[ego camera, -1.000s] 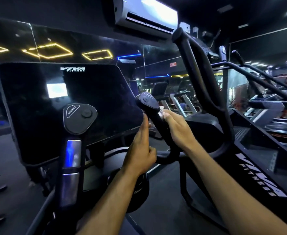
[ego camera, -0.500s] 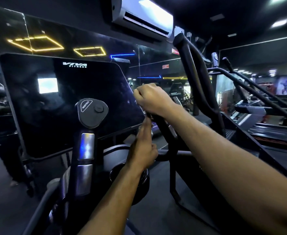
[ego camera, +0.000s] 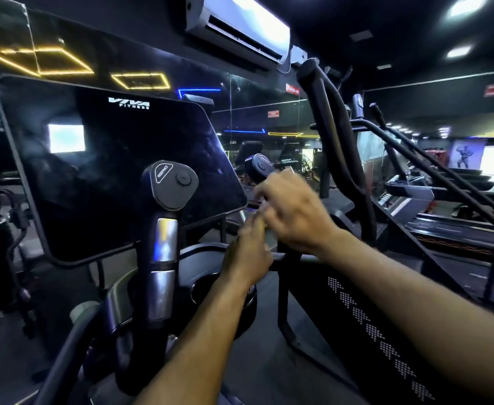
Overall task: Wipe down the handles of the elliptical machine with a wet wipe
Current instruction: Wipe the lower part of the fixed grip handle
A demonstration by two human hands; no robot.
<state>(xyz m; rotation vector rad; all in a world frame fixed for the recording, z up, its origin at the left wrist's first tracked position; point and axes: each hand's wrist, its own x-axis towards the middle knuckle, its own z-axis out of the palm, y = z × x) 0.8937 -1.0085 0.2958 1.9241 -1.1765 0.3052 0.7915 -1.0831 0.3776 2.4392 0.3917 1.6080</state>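
The elliptical's right inner handle (ego camera: pixel 260 166) is a black stem with a round button cap, standing just right of the console. My right hand (ego camera: pixel 294 213) is blurred and wraps its curled fingers round the stem just below that cap. My left hand (ego camera: pixel 247 252) sits right beneath it, fingers pointing up against the stem. The left inner handle (ego camera: pixel 164 217), black with silver sensor plates and a "resistance" cap, stands untouched. The tall outer handle bar (ego camera: pixel 323 112) rises at the right. No wet wipe shows plainly; the hands hide the stem.
The dark console screen (ego camera: pixel 117 171) fills the left. A round cup holder (ego camera: pixel 210 285) lies under my left wrist. The machine's black side panel (ego camera: pixel 371 331) runs along the lower right. Treadmills (ego camera: pixel 415 197) stand beyond, and an air conditioner (ego camera: pixel 240 27) hangs overhead.
My right hand slid down from the handle's cap, which now shows again, to the stem below it. The left hand stayed at the stem's base. The view shifted slightly.
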